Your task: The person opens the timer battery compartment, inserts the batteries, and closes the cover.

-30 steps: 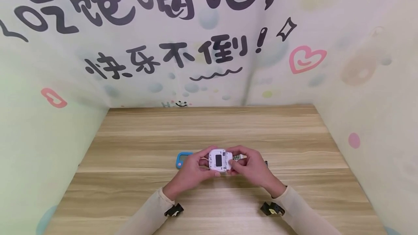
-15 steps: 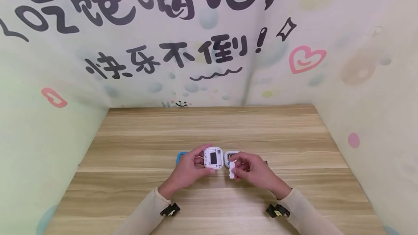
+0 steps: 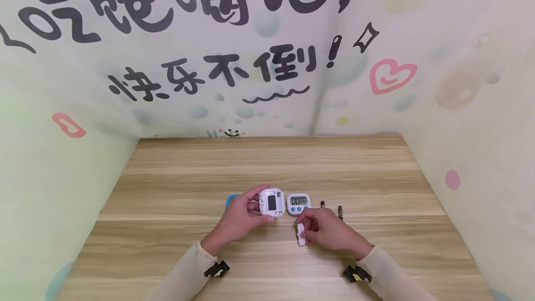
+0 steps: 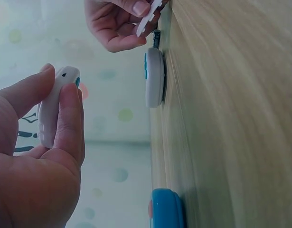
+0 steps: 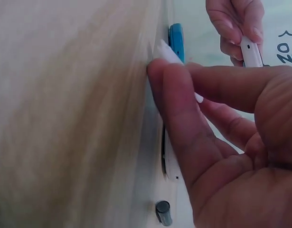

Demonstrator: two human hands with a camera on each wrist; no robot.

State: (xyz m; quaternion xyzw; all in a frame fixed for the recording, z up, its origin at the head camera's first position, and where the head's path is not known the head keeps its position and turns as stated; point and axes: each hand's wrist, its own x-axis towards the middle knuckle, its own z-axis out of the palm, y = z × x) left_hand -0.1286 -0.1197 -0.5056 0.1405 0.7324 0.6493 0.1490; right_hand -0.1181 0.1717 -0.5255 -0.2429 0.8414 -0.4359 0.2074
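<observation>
My left hand holds a white digital timer by its edges, back side up, with the battery compartment uncovered. In the left wrist view that timer is seen edge-on, off the table, between thumb and fingers. My right hand pinches a small white battery cover between thumb and fingertips, low over the table. The cover shows notched tabs along one edge in the left wrist view. Just beyond the right fingers lies a second white timer, display up, with blue buttons.
A blue timer lies partly hidden behind my left hand. To the right, two small dark batteries are on the wooden table. Printed walls enclose the table at the back and sides.
My right hand has pulled the battery cover off the held timer and carried it right and down toward me. The left hand has shifted slightly left with the timer, uncovering the second white one.
</observation>
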